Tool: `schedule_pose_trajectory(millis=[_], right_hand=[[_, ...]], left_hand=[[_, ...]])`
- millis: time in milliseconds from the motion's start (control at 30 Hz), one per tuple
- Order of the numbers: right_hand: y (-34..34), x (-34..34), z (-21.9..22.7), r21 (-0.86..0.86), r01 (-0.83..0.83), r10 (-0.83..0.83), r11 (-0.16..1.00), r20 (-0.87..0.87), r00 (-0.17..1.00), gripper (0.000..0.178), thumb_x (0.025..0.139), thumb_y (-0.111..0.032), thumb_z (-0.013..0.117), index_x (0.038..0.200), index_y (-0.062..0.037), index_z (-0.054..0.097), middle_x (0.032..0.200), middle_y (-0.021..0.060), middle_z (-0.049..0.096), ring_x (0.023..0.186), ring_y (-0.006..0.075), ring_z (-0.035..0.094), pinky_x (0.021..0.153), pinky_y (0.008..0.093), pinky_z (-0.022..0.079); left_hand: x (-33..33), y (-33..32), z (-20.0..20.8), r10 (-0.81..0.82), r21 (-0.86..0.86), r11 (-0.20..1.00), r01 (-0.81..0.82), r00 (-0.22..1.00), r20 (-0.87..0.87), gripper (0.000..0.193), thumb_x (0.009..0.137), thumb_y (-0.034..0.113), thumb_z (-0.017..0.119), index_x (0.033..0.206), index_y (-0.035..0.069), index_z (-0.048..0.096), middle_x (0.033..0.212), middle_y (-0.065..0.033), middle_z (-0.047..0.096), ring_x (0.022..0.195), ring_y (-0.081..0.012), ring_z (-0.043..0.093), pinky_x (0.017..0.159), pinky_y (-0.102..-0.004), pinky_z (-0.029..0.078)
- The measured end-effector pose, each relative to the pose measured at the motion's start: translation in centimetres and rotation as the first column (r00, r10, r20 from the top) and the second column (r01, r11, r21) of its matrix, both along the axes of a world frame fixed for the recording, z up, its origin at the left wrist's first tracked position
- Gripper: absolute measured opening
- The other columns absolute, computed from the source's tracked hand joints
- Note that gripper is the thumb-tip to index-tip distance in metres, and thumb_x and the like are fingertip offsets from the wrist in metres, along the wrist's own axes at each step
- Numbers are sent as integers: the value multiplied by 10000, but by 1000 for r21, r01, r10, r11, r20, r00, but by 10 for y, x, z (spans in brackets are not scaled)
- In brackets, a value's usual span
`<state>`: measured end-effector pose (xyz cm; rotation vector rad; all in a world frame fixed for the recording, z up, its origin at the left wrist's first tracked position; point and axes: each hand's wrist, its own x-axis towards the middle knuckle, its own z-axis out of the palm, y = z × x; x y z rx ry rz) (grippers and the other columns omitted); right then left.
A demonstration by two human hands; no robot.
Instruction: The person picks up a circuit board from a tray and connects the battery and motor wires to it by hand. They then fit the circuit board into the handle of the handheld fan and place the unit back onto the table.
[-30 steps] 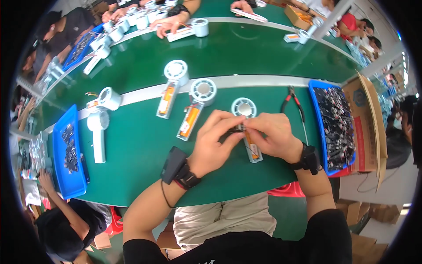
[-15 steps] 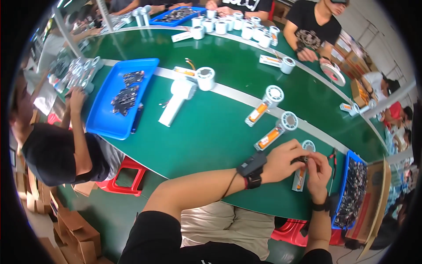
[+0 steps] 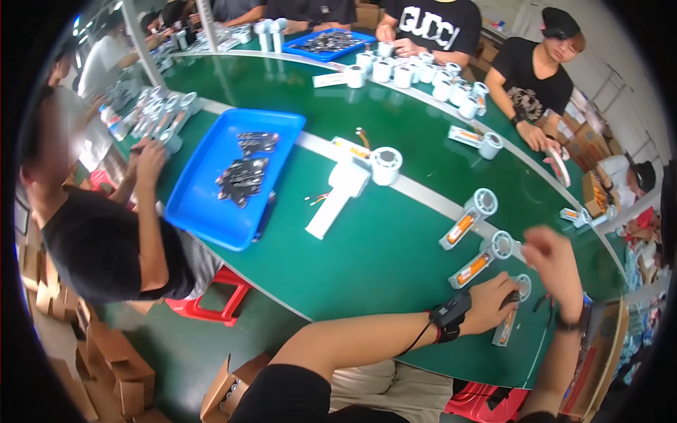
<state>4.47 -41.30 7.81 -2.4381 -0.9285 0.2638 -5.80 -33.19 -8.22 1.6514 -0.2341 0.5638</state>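
My left hand (image 3: 489,306) is closed round a small dark part (image 3: 513,299), held over an open white handheld fan housing (image 3: 503,331) at the table's right end. The round fan head (image 3: 522,285) of this housing shows just beyond the fingers. My right hand (image 3: 553,261) is raised to the right of that fan head, apart from it, with curled fingers smeared by motion. Whether anything is in it cannot be made out. Two similar open fans, each with an orange cell, lie just beyond my left hand: the nearer fan (image 3: 484,261) and the farther fan (image 3: 469,220).
Left of centre is a blue tray (image 3: 185,220) with dark parts. Beside it lie a white fan body (image 3: 331,204) and another fan (image 3: 386,166) with loose wires. Several white fan heads stand across the table. A co-worker (image 3: 99,240) sits at left; others sit opposite.
My right hand has left the dark part and lifted away, up and to the right. My left hand keeps hold over the fan housing. The whole view has shifted.
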Motion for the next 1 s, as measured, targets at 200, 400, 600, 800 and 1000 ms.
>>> schedule_pose_trajectory(millis=[200, 400, 600, 800, 1000], right_hand=[[117, 183, -17, -263, -163, 285, 951, 538, 793, 275, 863, -146, 714, 1124, -65, 679, 975, 111, 717, 830, 295, 684, 755, 415, 543], [175, 304, -95, -434, 186, 21, 881, 431, 902, 462, 730, -213, 803, 1164, -121, 676, 1152, 226, 663, 1110, 408, 639, 914, 470, 529], [192, 258, -86, -360, -31, 149, 933, 305, 941, 493, 652, -127, 818, 1117, -109, 653, 1117, 220, 643, 1068, 425, 630, 914, 470, 523], [189, 147, -52, -147, -636, 645, 757, 319, 694, 297, 722, -138, 761, 1002, -107, 668, 1011, 155, 637, 1013, 369, 608, 863, 457, 507], [204, 37, -69, -389, -595, 690, 704, 172, 703, 311, 780, -254, 756, 1028, -82, 679, 1025, 198, 628, 1035, 395, 607, 856, 481, 521]], left_hand=[[0, -7, 5, -98, 77, 992, 102, 994, -46, 315, 889, 160, 699, 1175, 77, 597, 1088, -102, 573, 940, -328, 665, 757, -414, 553], [11, -11, 1, -152, 43, 987, 155, 986, -68, 320, 895, 171, 696, 1185, 79, 598, 1109, -113, 582, 958, -332, 667, 765, -419, 555], [1, -2, 3, -155, 45, 986, 161, 983, -102, 321, 881, 172, 697, 1173, 70, 610, 1091, -114, 601, 955, -336, 670, 765, -424, 556], [-4, 6, 8, -140, 99, 984, 150, 985, -102, 313, 861, 162, 699, 1153, 74, 627, 1043, -124, 619, 940, -343, 673, 766, -425, 556], [5, 6, 9, -101, 156, 983, 99, 995, 7, 309, 902, 176, 686, 1173, 33, 648, 1137, -175, 685, 955, -371, 673, 795, -417, 553]])
